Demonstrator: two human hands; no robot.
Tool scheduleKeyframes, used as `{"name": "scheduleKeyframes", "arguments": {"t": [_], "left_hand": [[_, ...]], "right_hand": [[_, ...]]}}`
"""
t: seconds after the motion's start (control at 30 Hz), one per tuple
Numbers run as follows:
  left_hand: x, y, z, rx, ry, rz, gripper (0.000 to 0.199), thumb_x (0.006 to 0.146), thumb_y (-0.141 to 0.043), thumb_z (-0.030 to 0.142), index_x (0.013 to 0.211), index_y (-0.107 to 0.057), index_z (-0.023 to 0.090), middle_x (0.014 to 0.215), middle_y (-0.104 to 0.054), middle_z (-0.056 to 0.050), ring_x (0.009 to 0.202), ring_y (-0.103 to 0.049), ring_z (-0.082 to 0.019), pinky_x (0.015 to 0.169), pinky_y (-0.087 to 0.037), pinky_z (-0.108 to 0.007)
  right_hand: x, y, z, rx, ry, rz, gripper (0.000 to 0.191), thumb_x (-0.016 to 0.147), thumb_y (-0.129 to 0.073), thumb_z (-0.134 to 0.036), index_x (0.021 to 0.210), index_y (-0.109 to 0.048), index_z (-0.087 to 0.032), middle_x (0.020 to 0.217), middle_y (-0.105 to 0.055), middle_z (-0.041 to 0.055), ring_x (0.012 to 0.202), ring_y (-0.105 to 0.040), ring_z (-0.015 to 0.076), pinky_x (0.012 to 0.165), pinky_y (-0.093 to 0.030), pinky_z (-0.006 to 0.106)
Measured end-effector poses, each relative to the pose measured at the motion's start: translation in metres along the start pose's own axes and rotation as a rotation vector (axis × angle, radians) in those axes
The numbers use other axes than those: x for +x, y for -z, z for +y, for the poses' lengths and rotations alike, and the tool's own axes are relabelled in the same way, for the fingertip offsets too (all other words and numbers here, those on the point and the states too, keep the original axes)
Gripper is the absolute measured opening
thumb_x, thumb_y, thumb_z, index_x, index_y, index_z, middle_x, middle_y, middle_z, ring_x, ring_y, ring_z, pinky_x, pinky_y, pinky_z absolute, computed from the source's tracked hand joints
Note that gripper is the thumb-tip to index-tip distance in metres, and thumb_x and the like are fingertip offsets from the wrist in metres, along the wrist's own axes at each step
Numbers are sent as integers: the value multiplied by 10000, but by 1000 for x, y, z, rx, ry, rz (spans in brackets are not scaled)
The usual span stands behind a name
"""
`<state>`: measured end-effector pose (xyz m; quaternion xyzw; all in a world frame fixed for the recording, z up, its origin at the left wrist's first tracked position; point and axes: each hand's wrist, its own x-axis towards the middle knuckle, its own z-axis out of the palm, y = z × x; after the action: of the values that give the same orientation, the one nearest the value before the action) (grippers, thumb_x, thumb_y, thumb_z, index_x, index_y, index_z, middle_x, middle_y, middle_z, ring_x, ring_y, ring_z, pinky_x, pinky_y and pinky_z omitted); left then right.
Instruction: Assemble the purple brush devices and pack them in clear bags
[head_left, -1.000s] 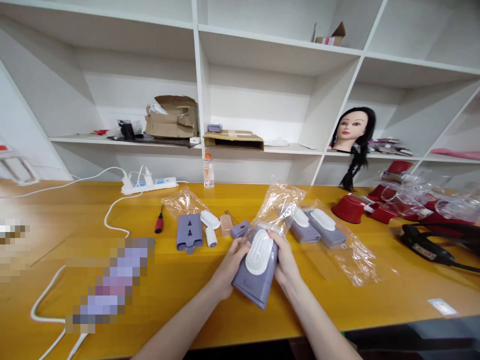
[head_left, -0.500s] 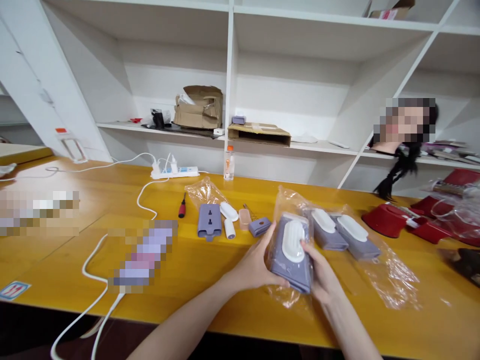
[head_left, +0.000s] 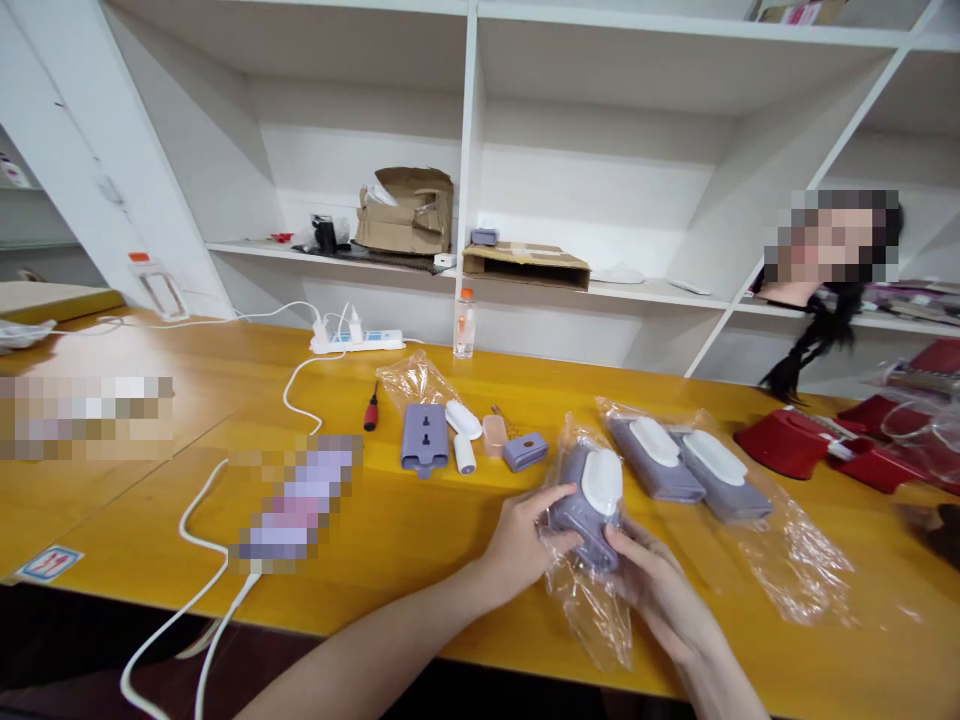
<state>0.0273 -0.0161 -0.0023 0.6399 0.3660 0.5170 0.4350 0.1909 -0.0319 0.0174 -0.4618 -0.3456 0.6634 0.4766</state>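
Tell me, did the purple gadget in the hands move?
Yes, the purple gadget has shifted rightward, closer to the two bagged purple gadgets and away from the small purple block.

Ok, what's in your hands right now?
Left hand and right hand holding a lavender-and-white device in a clear plastic bag. Two matching bagged devices just ahead, not touching hands.

This is a workroom of some kind, more stockroom than home: a long yellow workbench runs below white built-in shelving, carrying a power strip and a red-handled screwdriver (alongside bagged lilac appliances) — and a torn cardboard box sits shelved above.
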Motion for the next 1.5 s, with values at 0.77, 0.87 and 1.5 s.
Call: {"name": "scheduleKeyframes", "arguments": {"t": [0.77,0.87,1.5], "left_hand": [[-10,15,22,338,-225,-241,349,788,-504,265,1113,-606,190,1249,-535,-52,1054,-552,-201,954,-387,-288],[-7,19,28,349,-283,-195,333,808,-479,269,1100,-606,171,1230,-550,-71,1086,-533,-187,967,-374,-280],[54,149,-18,1008,620,441,975,620,-474,682,1398,-139,199,1264,-379,-272,1119,-381,-479,808,-338,-523]], "right_hand": [[35,8,-44,-1665,947,388,328,825,-409,-312,1072,-573,-172,1064,-591,112,947,-537,284,834,-414,433],[34,-19,-49,-1679,995,324,304,832,-415,-298,1048,-581,-164,1023,-606,114,946,-543,269,810,-426,396],[74,-124,-33,-1843,574,198,270,836,-388,-231,961,-603,-127,956,-613,153,970,-532,302,779,-377,409]]}}
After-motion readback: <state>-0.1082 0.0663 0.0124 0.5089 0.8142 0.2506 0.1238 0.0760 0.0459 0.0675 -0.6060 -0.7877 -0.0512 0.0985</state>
